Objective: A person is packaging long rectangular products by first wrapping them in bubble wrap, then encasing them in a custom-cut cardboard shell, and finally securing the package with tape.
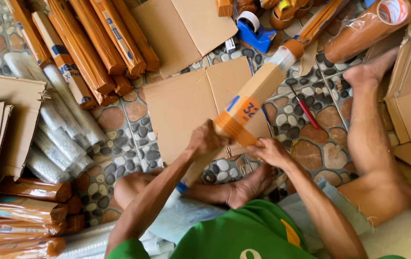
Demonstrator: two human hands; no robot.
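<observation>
Two hands work one thing in the head view: your left hand (206, 139) is closed around the long cardboard-wrapped roll with orange tape bands (244, 112), and your right hand (270, 151) pinches its taped band from below. The roll slants up and away from your lap, over the flat brown cardboard sheet (181, 108) on the pebble-tiled floor (306, 144). Its far end hangs unsupported, so a loosened grip could probably let it swing or slide down. That end points toward the blue tape dispenser (253, 31) and could knock it. Mind the red-handled tool (305, 112) lying near your bare foot (371, 69).
</observation>
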